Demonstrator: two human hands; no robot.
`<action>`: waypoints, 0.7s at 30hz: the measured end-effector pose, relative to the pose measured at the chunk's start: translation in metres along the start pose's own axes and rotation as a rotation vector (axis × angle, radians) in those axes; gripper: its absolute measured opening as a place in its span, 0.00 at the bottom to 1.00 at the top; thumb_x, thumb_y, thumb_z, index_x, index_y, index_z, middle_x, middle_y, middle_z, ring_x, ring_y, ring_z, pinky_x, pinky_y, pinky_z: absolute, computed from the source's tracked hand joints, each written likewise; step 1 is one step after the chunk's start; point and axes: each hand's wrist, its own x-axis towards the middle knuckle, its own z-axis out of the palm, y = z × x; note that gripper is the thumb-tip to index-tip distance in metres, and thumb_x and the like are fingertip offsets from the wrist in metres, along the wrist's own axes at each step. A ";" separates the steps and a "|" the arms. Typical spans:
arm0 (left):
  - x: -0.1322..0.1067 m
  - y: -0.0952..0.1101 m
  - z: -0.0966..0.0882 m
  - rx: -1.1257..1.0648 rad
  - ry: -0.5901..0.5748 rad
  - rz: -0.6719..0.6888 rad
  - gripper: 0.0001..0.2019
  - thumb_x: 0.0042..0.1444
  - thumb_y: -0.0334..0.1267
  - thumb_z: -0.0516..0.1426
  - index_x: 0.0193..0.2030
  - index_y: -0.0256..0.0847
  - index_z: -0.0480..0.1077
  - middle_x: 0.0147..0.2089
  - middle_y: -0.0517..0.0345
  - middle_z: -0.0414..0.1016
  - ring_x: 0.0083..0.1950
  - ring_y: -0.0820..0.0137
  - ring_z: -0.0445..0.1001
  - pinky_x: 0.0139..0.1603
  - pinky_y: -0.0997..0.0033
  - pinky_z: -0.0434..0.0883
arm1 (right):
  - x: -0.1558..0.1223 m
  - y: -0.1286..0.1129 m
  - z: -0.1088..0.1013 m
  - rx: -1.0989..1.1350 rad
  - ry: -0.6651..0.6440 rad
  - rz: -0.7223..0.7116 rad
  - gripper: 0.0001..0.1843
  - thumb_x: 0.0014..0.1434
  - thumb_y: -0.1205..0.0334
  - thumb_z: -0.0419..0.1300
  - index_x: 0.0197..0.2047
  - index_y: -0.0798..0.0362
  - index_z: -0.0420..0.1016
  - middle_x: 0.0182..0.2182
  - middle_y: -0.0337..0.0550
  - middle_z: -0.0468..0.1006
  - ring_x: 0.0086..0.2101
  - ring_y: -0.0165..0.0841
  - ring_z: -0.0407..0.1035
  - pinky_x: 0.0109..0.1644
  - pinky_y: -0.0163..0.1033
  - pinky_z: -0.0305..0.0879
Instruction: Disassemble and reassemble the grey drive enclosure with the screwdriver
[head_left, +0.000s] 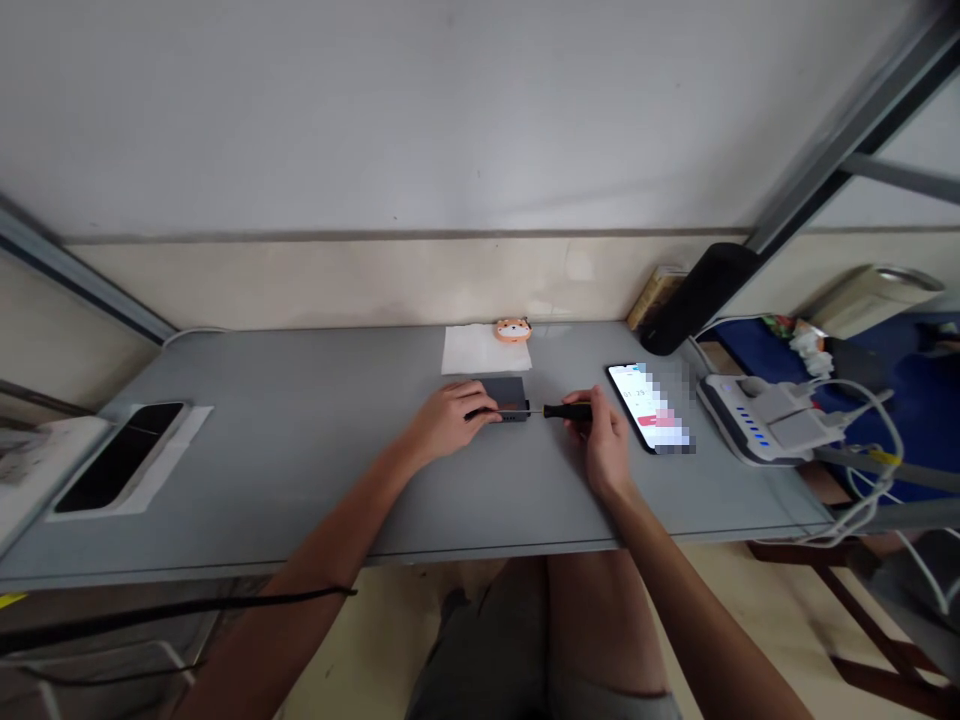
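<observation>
A screwdriver with a black handle (568,411) lies level in my right hand (606,445), its fingers closed round the handle. Its thin metal shaft runs left across a dark grey rectangular case (501,390) on the desk. My left hand (454,415) is closed at the far end of the shaft, where a small black part shows between the fingers; what exactly that part is cannot be made out. The left fingers also cover the left side of the case. Small slots or holes show along the case's near edge.
Behind the case are a white paper sheet (472,352) and an orange animal-faced pouch (513,330). A lit phone (646,405), a black cylinder (701,295) and a power strip (750,425) with cables stand right. Another dark-screened phone (124,455) lies left.
</observation>
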 end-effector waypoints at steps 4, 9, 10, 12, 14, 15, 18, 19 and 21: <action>0.007 -0.005 -0.007 -0.112 0.074 -0.183 0.14 0.69 0.46 0.58 0.37 0.43 0.80 0.33 0.57 0.77 0.33 0.71 0.73 0.37 0.71 0.72 | 0.003 -0.001 -0.001 0.089 0.050 0.022 0.33 0.48 0.26 0.63 0.27 0.52 0.77 0.16 0.34 0.67 0.18 0.27 0.57 0.22 0.35 0.49; 0.042 -0.034 -0.025 0.047 0.087 -0.472 0.07 0.62 0.41 0.63 0.35 0.44 0.81 0.33 0.58 0.78 0.33 0.69 0.72 0.37 0.70 0.68 | 0.007 -0.001 -0.002 0.188 0.103 0.047 0.33 0.45 0.26 0.66 0.26 0.52 0.76 0.17 0.35 0.69 0.19 0.26 0.58 0.22 0.35 0.48; 0.048 -0.041 -0.028 0.058 0.089 -0.487 0.06 0.62 0.40 0.63 0.35 0.44 0.81 0.34 0.58 0.79 0.33 0.69 0.72 0.37 0.70 0.68 | 0.007 -0.001 -0.002 0.193 0.104 0.048 0.33 0.44 0.26 0.66 0.26 0.52 0.76 0.18 0.35 0.69 0.19 0.26 0.59 0.22 0.35 0.49; 0.056 -0.053 -0.030 0.086 0.101 -0.518 0.06 0.62 0.39 0.62 0.35 0.43 0.81 0.36 0.57 0.79 0.34 0.68 0.72 0.37 0.70 0.67 | 0.008 0.000 -0.002 0.194 0.102 0.046 0.33 0.44 0.26 0.66 0.26 0.52 0.77 0.18 0.35 0.70 0.19 0.27 0.59 0.22 0.35 0.49; 0.056 -0.062 -0.029 0.110 0.105 -0.540 0.06 0.62 0.39 0.62 0.36 0.43 0.81 0.38 0.56 0.78 0.34 0.68 0.73 0.38 0.69 0.68 | 0.008 0.000 -0.002 0.185 0.101 0.050 0.33 0.44 0.26 0.66 0.26 0.52 0.77 0.17 0.35 0.69 0.19 0.27 0.59 0.22 0.35 0.50; 0.055 -0.065 -0.027 0.120 0.100 -0.547 0.06 0.62 0.39 0.62 0.37 0.43 0.81 0.38 0.56 0.78 0.35 0.68 0.73 0.38 0.69 0.68 | 0.008 0.000 -0.002 0.179 0.105 0.054 0.33 0.44 0.26 0.66 0.26 0.52 0.77 0.17 0.35 0.69 0.19 0.27 0.59 0.22 0.35 0.50; 0.049 -0.070 -0.021 0.134 0.060 -0.550 0.06 0.61 0.39 0.62 0.37 0.44 0.82 0.38 0.56 0.78 0.36 0.67 0.75 0.42 0.68 0.69 | 0.008 0.000 -0.002 0.165 0.114 0.063 0.33 0.44 0.26 0.65 0.26 0.52 0.76 0.18 0.35 0.69 0.20 0.27 0.60 0.22 0.35 0.50; 0.047 -0.071 -0.020 0.135 0.045 -0.548 0.06 0.61 0.38 0.62 0.37 0.44 0.82 0.38 0.55 0.78 0.37 0.66 0.75 0.43 0.68 0.69 | 0.007 -0.001 -0.002 0.162 0.119 0.068 0.33 0.44 0.26 0.66 0.25 0.52 0.76 0.18 0.36 0.70 0.20 0.27 0.60 0.22 0.35 0.50; 0.044 -0.073 -0.018 0.134 0.016 -0.538 0.06 0.61 0.38 0.62 0.37 0.43 0.81 0.38 0.55 0.78 0.38 0.65 0.76 0.44 0.67 0.70 | 0.007 -0.002 -0.001 0.155 0.129 0.075 0.33 0.43 0.26 0.66 0.25 0.52 0.76 0.19 0.36 0.70 0.20 0.27 0.60 0.23 0.35 0.51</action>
